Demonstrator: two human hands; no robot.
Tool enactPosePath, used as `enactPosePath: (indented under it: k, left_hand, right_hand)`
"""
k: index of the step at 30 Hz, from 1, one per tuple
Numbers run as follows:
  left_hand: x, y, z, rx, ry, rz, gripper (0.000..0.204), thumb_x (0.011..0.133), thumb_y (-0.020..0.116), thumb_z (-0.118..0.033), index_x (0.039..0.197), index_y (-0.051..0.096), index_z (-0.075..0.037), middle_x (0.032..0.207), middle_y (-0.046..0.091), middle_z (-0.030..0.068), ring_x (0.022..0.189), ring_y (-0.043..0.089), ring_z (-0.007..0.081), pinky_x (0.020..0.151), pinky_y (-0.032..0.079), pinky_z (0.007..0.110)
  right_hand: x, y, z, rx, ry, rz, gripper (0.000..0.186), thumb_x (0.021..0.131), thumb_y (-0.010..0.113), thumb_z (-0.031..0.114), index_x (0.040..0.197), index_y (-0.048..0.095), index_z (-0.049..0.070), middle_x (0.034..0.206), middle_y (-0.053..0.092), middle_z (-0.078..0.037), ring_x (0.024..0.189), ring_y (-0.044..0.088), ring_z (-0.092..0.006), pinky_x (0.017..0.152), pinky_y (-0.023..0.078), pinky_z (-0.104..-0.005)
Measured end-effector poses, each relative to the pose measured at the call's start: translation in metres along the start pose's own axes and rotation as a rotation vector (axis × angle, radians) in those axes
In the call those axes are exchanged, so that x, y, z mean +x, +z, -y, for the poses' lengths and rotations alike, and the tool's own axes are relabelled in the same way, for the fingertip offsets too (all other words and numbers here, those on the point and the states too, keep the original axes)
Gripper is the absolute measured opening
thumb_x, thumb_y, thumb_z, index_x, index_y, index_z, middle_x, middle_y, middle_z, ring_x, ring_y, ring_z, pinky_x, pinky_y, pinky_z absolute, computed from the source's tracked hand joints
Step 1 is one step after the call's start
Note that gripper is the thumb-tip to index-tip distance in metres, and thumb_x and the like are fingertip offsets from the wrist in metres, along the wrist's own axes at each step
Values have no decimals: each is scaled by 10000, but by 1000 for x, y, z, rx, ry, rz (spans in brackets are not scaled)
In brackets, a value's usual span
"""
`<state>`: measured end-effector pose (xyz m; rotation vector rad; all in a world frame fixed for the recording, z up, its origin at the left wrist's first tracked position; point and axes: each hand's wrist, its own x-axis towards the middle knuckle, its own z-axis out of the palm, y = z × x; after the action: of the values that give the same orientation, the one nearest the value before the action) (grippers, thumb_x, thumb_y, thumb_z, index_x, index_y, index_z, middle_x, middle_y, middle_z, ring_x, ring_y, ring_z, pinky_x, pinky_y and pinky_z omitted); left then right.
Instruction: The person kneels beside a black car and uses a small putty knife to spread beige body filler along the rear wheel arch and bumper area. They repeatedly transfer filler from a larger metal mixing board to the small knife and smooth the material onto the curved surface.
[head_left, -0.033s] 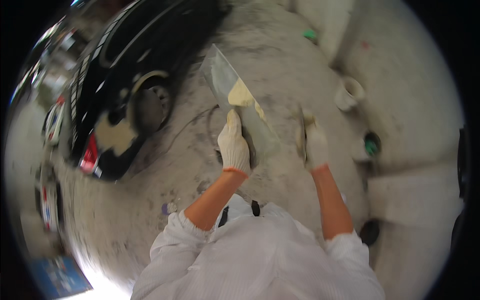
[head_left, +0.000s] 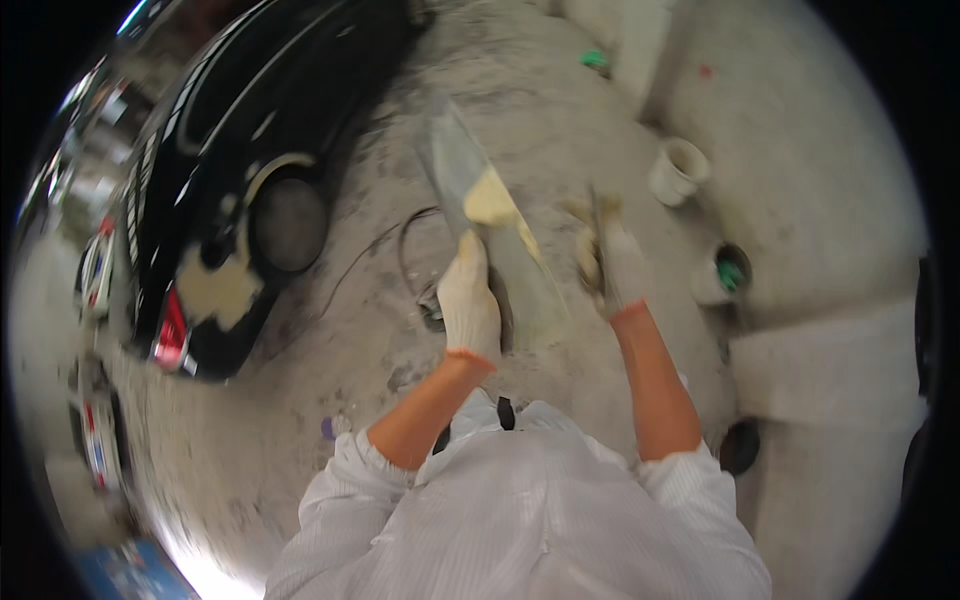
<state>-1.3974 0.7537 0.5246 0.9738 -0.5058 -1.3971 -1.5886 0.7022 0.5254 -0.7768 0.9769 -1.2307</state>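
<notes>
Pale yellow paste [head_left: 489,200] lies on a flat grey plate [head_left: 450,150], heaped against its right-hand long edge about midway along, with a thin streak trailing down that edge toward the near end. The left hand [head_left: 470,310] grasps the plate near its left edge, thumb pressed on top; the other fingers are mostly hidden, presumably bracing it from below so the load stays on the face. The right hand [head_left: 622,262], apart from the plate beyond its right edge, has its fingers curled round a thin tool [head_left: 597,225] seen nearly edge-on, perhaps turned so to keep its blade free; blur hides the exact grip. Smooth, dull plate contrasts with soft, thick-looking paste and knitted white gloves with orange cuffs. Beyond, a glossy black car [head_left: 330,60] carries a matte beige patch [head_left: 222,288] between its wheel and red tail light [head_left: 172,330].
</notes>
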Motion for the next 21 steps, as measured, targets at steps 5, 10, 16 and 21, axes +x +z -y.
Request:
enactPosePath:
  k: [5,10,16,21]
  left_hand:
    - [-2,66,90,685,-75,15,601,1132,590,-486,1083,669,108,946,691,229,856,588,348,859,507,450]
    - [87,93,91,426,-96,44,617,1141,602,-552,1072,708,51,989,716,74,877,643,179,801,551,388]
    - [190,171,103,348,-93,170,576,1152,621,-475,1280,726,76,1089,755,94,958,652,165,876,548,353]
    - [286,230,133,489,77,152,549,1152,637,-424,1203,700,119,1065,745,118,950,618,164,887,534,349]
  right_hand:
    - [57,-47,7,119,-62,-86,877,1080,508,796,1207,795,-23,647,547,-2,531,445,-113,506,372,-335]
    - [39,-83,-7,-157,107,-199,805,1089,562,729,1091,825,-32,870,739,-64,776,643,-148,711,526,-332]
    - [86,-182,5,-539,161,-492,349,1101,653,283,1262,747,-12,938,726,-24,851,648,-127,740,521,-316]
    - [151,-206,60,-200,-167,-956,310,1047,773,246,1153,761,-45,977,735,-28,871,604,-130,790,511,-338]
